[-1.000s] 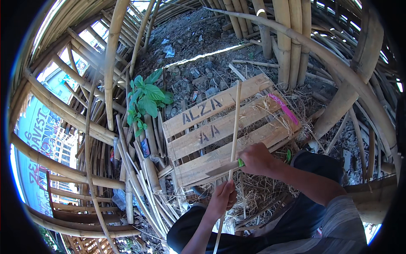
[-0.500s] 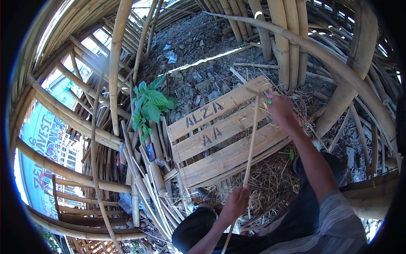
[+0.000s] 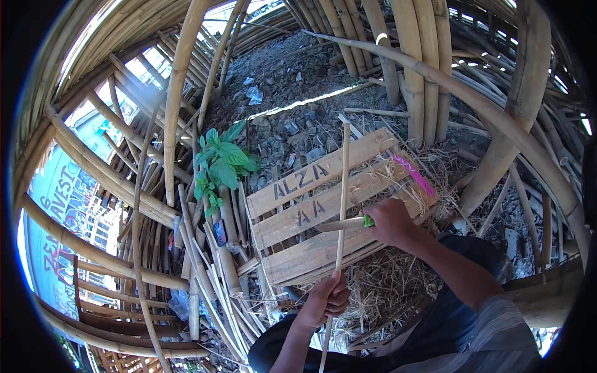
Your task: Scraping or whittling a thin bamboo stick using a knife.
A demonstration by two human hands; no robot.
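Observation:
A long, thin bamboo stick (image 3: 344,180) stands slanted in front of me, gripped low down by my left hand (image 3: 326,299) with the fingers wrapped round it. In my closed right hand (image 3: 393,222) is a knife (image 3: 355,222) with a green handle. Its blade points left and crosses the stick about midway between the stick's top and my left hand. Whether the edge bites into the stick, I cannot tell. Behind both lies a slatted wooden crate (image 3: 280,233) with dark stencilled letters. On its right end rests a bright pink strip-like piece (image 3: 415,175) with markings.
Straw and shavings (image 3: 373,292) cover the ground by my knees. To the left stand a leafy green plant (image 3: 222,158) and a bundle of split bamboo sticks (image 3: 217,292). Thick bamboo poles (image 3: 426,74) rise at the back right, with rubble (image 3: 280,81) behind the crate.
My right hand has come down and left with the knife, from the stick's upper end to its middle. The stick now stands more upright, and the pink piece on the crate is uncovered.

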